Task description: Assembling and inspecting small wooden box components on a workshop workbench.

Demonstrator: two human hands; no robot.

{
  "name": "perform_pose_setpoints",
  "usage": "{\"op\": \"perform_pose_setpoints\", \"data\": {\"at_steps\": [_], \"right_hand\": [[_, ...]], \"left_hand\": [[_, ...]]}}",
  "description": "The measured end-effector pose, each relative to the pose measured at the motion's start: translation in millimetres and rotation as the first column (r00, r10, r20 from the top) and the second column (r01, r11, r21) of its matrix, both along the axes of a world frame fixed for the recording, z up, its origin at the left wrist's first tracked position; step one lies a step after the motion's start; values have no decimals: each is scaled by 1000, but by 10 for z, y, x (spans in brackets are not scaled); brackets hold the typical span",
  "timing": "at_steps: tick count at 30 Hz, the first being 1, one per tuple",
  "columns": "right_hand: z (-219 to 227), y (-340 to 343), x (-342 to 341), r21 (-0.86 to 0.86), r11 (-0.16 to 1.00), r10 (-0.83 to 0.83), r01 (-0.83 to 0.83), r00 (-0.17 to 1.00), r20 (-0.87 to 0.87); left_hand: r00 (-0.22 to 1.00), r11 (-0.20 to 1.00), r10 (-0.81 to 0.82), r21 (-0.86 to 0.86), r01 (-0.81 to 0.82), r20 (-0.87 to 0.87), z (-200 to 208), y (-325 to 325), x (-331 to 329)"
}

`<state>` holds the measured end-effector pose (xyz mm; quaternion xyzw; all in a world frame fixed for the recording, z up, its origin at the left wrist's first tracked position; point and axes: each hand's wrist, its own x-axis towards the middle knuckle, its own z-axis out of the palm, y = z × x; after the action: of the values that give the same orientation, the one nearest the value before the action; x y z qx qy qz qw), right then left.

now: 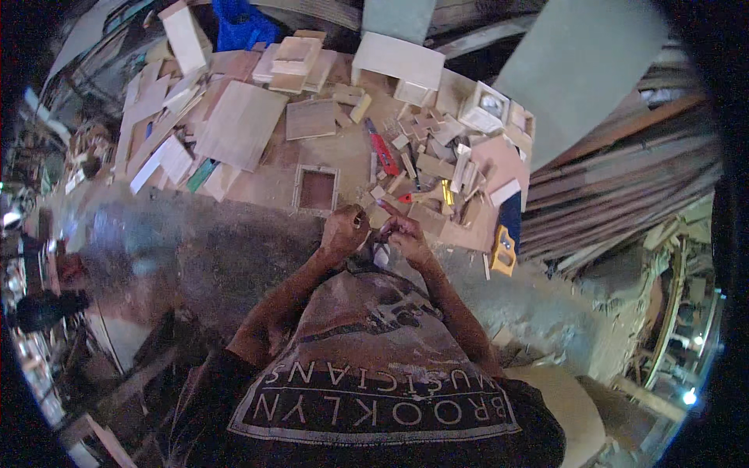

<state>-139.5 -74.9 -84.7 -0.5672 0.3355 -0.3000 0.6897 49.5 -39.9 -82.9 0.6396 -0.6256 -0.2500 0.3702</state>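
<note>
Currently, the left hand is curled, the right hand partly curled; contents indeterminable. The square frame lies nearby, presumably for access.

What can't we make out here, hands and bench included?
Head view, all of these:
Left hand: its own curl hides what, if anything, it holds.
Right hand: too small and dim to tell whether it pinches something.
Blue item: cut off by the top edge, kind unclear.
Small wood pieces: overlapping ones hide those underneath.
</note>
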Motion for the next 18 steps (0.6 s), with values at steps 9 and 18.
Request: {"op": "perform_pose_setpoints", "data": {"at_steps": [9,18], "right_hand": [[35,8,127,-31,997,-76,75,996,-41],[17,-90,204,-576,810,-147,-111,912,-382]], "left_hand": [[995,995,-90,-50,88,-41,57,-122,81],[999,996,-36,-77,35,-18,203,-215,142]]}}
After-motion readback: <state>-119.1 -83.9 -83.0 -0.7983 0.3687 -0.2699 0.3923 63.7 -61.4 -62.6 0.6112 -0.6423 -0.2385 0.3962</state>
